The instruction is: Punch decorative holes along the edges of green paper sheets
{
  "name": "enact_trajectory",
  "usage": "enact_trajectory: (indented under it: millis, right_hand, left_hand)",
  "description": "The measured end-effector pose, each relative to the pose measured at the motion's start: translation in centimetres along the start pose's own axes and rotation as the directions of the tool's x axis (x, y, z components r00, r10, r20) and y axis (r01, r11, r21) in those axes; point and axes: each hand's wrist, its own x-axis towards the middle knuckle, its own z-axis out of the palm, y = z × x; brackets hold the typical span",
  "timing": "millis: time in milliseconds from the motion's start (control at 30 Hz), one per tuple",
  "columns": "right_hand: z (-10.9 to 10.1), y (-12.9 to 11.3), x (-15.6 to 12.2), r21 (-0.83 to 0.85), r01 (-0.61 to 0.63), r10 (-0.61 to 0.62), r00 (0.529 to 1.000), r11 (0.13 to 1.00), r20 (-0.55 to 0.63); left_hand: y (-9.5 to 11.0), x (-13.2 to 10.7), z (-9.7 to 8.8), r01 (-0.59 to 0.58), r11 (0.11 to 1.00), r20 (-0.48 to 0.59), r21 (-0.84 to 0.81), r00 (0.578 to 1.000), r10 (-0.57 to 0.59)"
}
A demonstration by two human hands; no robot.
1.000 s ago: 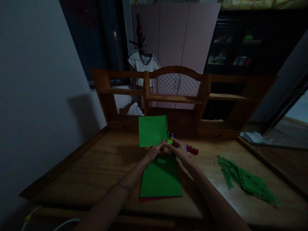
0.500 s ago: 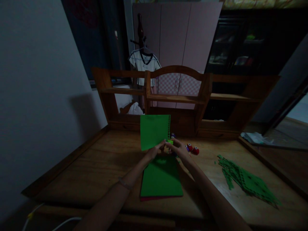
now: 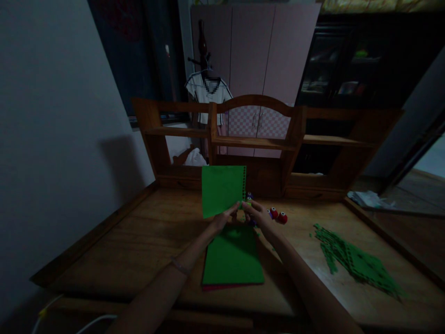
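A green paper sheet (image 3: 223,190) stands raised above the table, with a row of punched holes down its right edge. My left hand (image 3: 224,220) is closed on its lower right corner. My right hand (image 3: 259,214) is beside that corner, its thumb and fingers pinched close to the holed edge; what lies between the fingertips is too small and dark to make out. Under my hands lies a stack of green paper (image 3: 233,260) with a reddish layer at its bottom edge. A yellow-green ball-like thing (image 3: 249,201) shows just behind my right fingers.
Small red balls (image 3: 282,217) with eye-like spots sit right of my right hand, beside purple ones. Torn green strips and holed paper (image 3: 365,264) are heaped at the right on the wooden table (image 3: 156,232). A wooden shelf (image 3: 253,141) stands along the back edge.
My right fingers have shifted slightly at the sheet's corner. The bright green bit between my hands no longer shows there, and small green specks appear over the stack below.
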Motion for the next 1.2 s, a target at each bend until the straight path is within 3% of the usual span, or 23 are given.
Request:
enact_trajectory:
  millis: [100, 500, 900, 1200]
  right_hand:
    - [0.0, -0.2, 0.0, 0.004, -0.029, 0.029, 1.0, 1.0, 0.004]
    - [0.5, -0.4, -0.1, 0.005, 0.002, -0.002, 1.0, 1.0, -0.006]
    - [0.5, -0.3, 0.0, 0.012, -0.01, 0.01, 1.0, 1.0, -0.029]
    - [0.2, -0.2, 0.0, 0.049, -0.015, 0.015, 1.0, 0.999, 0.001]
  left_hand:
    - [0.2, -0.5, 0.0, -0.073, 0.994, -0.023, 0.078, 0.997, 0.075]
    - [1.3, -1.2, 0.5, -0.041, 0.996, 0.016, 0.074, 0.999, 0.04]
    - [1.1, -1.0, 0.3, -0.074, 0.997, 0.089, 0.037, 0.994, 0.071]
    - [1.5, -1.3, 0.5, -0.075, 0.992, 0.061, 0.106, 0.996, 0.069]
